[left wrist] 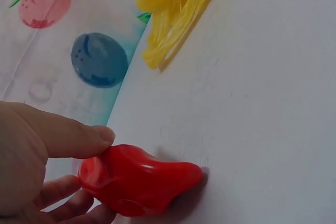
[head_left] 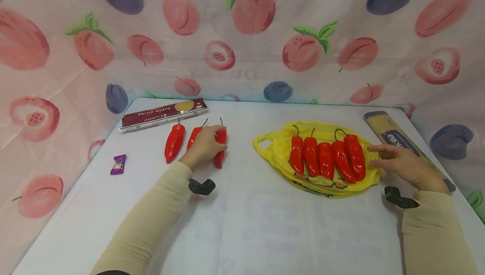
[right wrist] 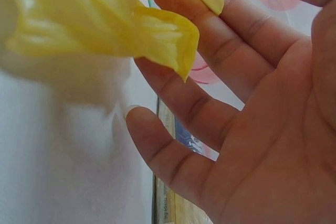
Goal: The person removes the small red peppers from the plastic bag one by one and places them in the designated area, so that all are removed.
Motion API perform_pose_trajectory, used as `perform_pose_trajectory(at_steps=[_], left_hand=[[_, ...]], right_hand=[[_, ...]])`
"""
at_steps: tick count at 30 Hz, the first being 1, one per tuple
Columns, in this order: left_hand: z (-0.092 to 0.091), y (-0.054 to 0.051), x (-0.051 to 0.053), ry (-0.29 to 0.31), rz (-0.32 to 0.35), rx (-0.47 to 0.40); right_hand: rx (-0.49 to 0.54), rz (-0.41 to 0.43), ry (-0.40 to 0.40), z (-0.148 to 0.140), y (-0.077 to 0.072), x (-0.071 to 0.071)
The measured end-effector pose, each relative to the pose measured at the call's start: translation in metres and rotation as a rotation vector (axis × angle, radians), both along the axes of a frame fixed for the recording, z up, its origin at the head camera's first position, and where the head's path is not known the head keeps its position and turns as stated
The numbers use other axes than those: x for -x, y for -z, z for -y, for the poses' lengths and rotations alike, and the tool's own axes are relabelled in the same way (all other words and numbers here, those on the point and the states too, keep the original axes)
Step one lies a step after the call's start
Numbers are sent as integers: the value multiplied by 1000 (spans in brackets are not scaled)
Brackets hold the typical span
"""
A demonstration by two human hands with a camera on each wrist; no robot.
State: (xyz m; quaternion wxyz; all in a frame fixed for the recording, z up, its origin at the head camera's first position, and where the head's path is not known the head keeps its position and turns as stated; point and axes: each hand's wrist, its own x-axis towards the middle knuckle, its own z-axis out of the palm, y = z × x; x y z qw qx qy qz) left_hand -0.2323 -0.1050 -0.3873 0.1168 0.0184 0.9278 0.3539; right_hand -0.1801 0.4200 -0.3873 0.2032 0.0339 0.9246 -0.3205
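My left hand (head_left: pixel 203 148) grips a red chili pepper (head_left: pixel 219 159) by its stem end, between thumb and fingers. In the left wrist view this glossy pepper (left wrist: pixel 142 182) lies with its tip pointing away from the hand. Just left of it is a second red pepper (head_left: pixel 194 135), partly hidden behind the hand, and farther left a third pepper (head_left: pixel 174 143). My right hand (head_left: pixel 409 167) is at the right edge of a yellow plastic bag (head_left: pixel 278 153), its fingers extended and touching the plastic (right wrist: pixel 163 30). Several red peppers (head_left: pixel 326 159) lie side by side on the bag.
A dark red spaghetti pack (head_left: pixel 163 115) lies at the back left. Near the left edge is a small purple wrapped candy (head_left: pixel 118 164). Another pasta pack (head_left: pixel 390 129) lies at the right, partly behind the right hand. A fruit-print cloth (head_left: pixel 250 77) hangs behind the white table (head_left: pixel 242 224).
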Motion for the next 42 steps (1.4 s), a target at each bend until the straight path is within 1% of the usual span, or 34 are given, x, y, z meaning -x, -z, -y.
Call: perform_pose_trajectory(at_steps=[5, 11, 18, 25, 29, 34, 38, 42], left_hand=[[-5, 1, 0, -11, -4, -14], [-7, 3, 0, -16, 8, -37], [-6, 5, 0, 4, -2, -44], [-2, 3, -3, 13, 17, -57], [1, -4, -6, 22, -4, -64], [0, -18, -8, 27, -48, -69], [-9, -28, -9, 46, -92, -69], [-22, -36, -11, 85, -141, -69]], right_hand=[[3, -4, 1, 1, 0, -1], [14, -14, -4, 0, 0, -1], [32, -3, 5, 0, 0, -1], [31, -10, -6, 0, 0, 0], [27, -19, -17, 1, 0, 0], [31, -20, -15, 0, 0, 0], [33, -16, -11, 0, 0, 0], [32, -20, -12, 0, 0, 1]])
